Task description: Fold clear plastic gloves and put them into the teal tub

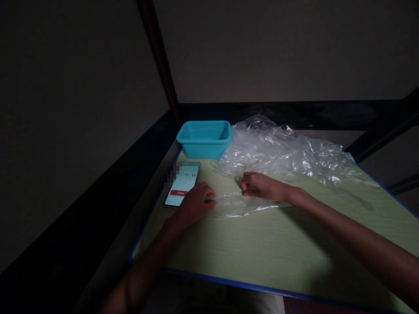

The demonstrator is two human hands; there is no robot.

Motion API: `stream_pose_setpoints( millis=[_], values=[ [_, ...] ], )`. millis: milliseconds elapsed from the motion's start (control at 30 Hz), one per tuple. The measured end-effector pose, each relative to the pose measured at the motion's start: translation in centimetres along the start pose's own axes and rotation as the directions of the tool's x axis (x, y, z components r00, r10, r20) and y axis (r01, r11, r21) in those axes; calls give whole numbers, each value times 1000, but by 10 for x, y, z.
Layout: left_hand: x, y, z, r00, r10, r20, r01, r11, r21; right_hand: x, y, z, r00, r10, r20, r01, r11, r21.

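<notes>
Clear plastic bag (pixel 234 208) lies flat on the table (pixel 229 257) in front of you, long axis running left to right; your left hand (pixel 200 199) is at its left end, fingers curled, whether they grip you cannot tell; your right hand (pixel 260 186), equally near, has its fingers pressed together, seemingly pinching the far edge around mid-length; phone (pixel 181 192) just beyond the left hand, blue tub (pixel 204 148) farther back, crumpled plastic heap (pixel 278 150) to its right
</notes>
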State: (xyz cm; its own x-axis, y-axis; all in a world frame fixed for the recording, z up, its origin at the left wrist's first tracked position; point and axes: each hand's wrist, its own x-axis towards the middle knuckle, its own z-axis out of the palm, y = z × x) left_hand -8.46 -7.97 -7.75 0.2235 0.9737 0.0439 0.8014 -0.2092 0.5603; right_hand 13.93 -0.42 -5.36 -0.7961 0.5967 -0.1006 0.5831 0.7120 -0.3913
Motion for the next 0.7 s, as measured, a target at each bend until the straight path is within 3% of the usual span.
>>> stream_pose_setpoints(
  millis=[267,467,600,700],
  values=[
    [2,-1,-5,998,43,35,-47,993,108,0,-4,-1,998,-47,39,45,998,46],
    [3,4,-6,999,42,-15,-40,995,88,-1,-1,4,997,-67,29,66,997,48],
    [0,15,-10,976,217,11,-217,976,-7,0,0,4,997,-69,27,67,996,55],
    [-3,27,-7,920,375,113,-375,927,-26,1,1,4,997,-73,26,71,996,59]
  ],
)
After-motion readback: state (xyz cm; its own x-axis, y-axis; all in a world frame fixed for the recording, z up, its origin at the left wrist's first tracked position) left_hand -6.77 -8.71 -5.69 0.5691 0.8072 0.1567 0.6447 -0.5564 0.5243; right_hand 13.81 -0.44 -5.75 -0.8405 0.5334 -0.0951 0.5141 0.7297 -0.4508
